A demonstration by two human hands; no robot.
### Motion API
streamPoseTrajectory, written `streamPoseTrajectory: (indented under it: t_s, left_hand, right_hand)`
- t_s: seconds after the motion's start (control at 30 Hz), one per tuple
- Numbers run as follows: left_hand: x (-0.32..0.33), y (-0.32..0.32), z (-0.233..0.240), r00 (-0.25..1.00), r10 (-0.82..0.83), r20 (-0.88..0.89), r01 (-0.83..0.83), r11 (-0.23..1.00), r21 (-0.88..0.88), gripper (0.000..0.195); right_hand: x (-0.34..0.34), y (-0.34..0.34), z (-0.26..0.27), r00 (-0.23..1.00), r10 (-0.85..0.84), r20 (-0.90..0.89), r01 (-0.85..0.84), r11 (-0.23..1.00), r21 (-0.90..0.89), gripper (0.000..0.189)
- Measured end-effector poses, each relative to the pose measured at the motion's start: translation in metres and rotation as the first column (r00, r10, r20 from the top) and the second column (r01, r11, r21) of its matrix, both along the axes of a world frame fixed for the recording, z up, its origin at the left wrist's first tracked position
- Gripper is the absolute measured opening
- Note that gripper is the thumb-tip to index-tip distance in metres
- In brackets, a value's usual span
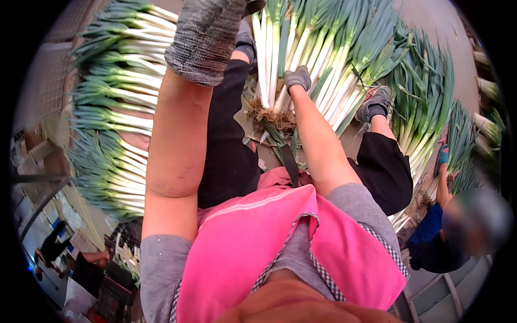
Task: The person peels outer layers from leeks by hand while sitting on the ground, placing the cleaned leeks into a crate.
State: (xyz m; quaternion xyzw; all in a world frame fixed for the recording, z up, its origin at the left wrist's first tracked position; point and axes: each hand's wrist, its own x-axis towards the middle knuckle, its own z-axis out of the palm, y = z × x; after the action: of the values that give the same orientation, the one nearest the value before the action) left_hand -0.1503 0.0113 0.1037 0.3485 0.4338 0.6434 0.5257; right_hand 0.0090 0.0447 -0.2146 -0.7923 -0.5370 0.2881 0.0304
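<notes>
My left hand (pixel 210 40), in a grey knitted glove, is raised close to the camera at the top; its fingers run past the picture's edge, and whether it holds anything cannot be told. Lower down, my right hand (pixel 298 77), also gloved, rests on the white stalks of a pile of long green onions or leeks (pixel 331 76); its fingers are partly hidden. Roots (pixel 274 115) of several stalks hang toward me, beside loose green leaves (pixel 276 141) on the ground between my legs.
Rows of green onions (pixel 121 93) lie at the left. Another pile (pixel 424 89) lies beyond my shoe (pixel 375 103) at the right. A co-worker (pixel 440 238) is at the lower right. More people and crates are at the lower left.
</notes>
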Motion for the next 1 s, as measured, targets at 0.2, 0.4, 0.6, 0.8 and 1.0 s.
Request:
streamPoseTrajectory:
  t_s: [0.2,0.4,0.6,0.8,1.0]
  left_hand:
    - [0.021,0.009,-0.016,0.998,0.051,0.032,-0.044,0.980,-0.196,0.023]
    - [0.050,0.028,-0.083,0.950,-0.196,-0.245,0.110,0.939,-0.325,0.039]
    - [0.092,0.026,-0.086,0.955,-0.206,0.215,0.264,0.918,-0.297,0.026]
    - [0.050,0.065,-0.128,0.957,-0.052,0.284,0.115,0.971,-0.208,0.028]
    - [0.087,0.052,-0.101,0.994,-0.005,0.109,0.032,0.970,-0.242,0.014]
  right_hand:
    - [0.037,-0.010,0.057,0.215,-0.341,-0.915,0.257,0.924,-0.284,0.012]
    - [0.036,-0.048,0.172,0.555,-0.002,-0.832,0.191,0.974,0.125,0.008]
    - [0.047,-0.126,0.217,0.370,0.039,-0.928,0.045,0.997,0.060,0.025]
    - [0.085,-0.189,0.218,0.561,0.161,-0.812,-0.194,0.979,0.060,0.031]
    - [0.109,-0.189,0.207,0.670,0.193,-0.717,-0.059,0.976,0.208,0.032]
